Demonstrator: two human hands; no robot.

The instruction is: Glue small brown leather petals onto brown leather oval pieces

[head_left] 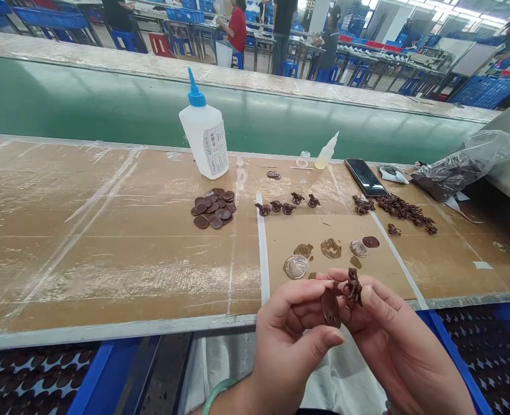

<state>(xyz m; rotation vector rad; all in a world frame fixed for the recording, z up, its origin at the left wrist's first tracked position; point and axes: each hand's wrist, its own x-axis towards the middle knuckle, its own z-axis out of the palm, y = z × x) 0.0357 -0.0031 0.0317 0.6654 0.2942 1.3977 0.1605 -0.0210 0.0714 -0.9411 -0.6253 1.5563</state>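
Disc [330, 309] upright, long axis vertical, clamped in left hand [292, 346], beside brown figurine [353, 287] pinched in right hand [400, 340]

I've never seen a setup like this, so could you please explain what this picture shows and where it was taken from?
This is one view from a camera worn on a person's head, looking down at their own bare hands, not a machine. The left hand holds a brown disc, and the right hand pinches a small branched brown piece beside it. On the cardboard-covered bench lie a pile of brown discs, a row of small brown pieces, a white bottle with a blue nozzle and a phone. Other people sit at benches far behind.
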